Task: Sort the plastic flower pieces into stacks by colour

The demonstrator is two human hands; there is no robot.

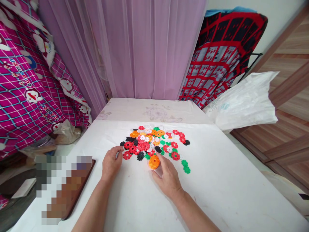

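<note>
A heap of notched plastic snowflake discs (pixel 143 146) in red, orange, white, green and black lies on the white tabletop in front of me. My left hand (pixel 112 162) is at the heap's near left edge, its curved fingers beside a black disc (pixel 122 144) and a red disc (pixel 127 155). Nothing shows between its parted thumb and fingers. Around a thick cluster of orange discs (pixel 154 162) at the near side, my right hand (pixel 167 174) curls, index finger along its right side and thumb below. Its other fingers are partly hidden.
A brown-edged flat object (pixel 80 190), mostly pixelated, lies at the table's left. Two green discs (pixel 185 167) sit apart to the right of the heap. A white plastic bag (pixel 248 100) stands by the table's far right edge. Purple curtains (pixel 149 48) hang behind.
</note>
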